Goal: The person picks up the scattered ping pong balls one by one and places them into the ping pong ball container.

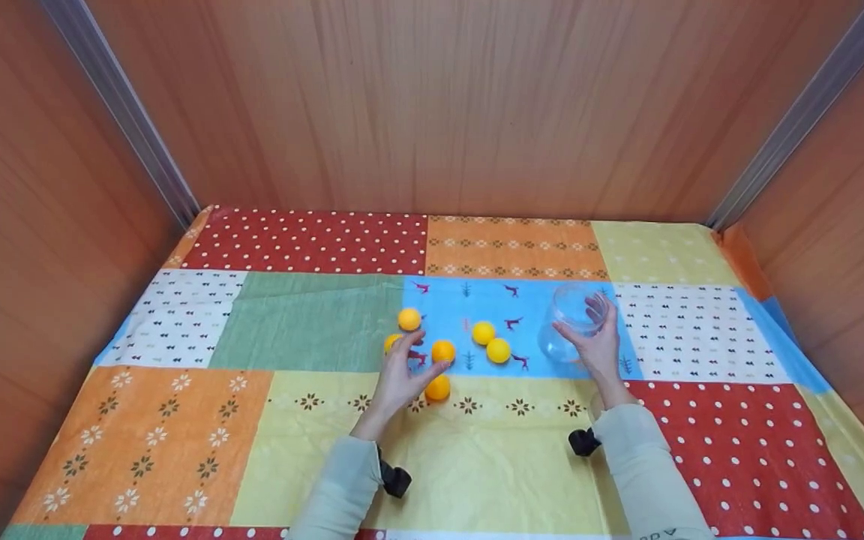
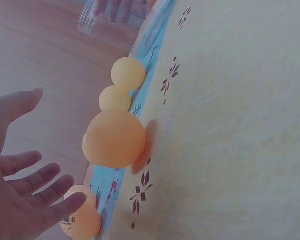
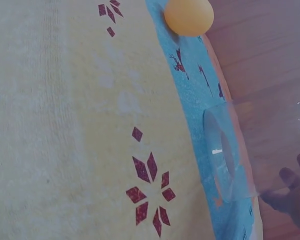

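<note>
My left hand (image 1: pixel 398 379) hovers over a group of orange table tennis balls, fingers spread and nothing in its grasp. One orange ball (image 1: pixel 443 350) lies by the thumb, another (image 1: pixel 437 388) just nearer to me. Past the fingers is a third (image 1: pixel 409 319), and a further ball (image 1: pixel 393 343) is partly covered by the hand. Two yellower balls (image 1: pixel 484 333) (image 1: pixel 498 350) sit side by side between the hands. On the right, my right hand (image 1: pixel 598 349) grips a clear jar (image 1: pixel 554 346) standing on the blue patch, thumb and fingers round its upper part. The jar also shows in the right wrist view.
A patchwork tablecloth (image 1: pixel 312 322) covers the table. Wood-patterned panels (image 1: pixel 432 112) close off the back and both sides, with metal posts (image 1: pixel 132 112) at the corners. Black wrist straps (image 1: pixel 396 480) sit at both sleeves.
</note>
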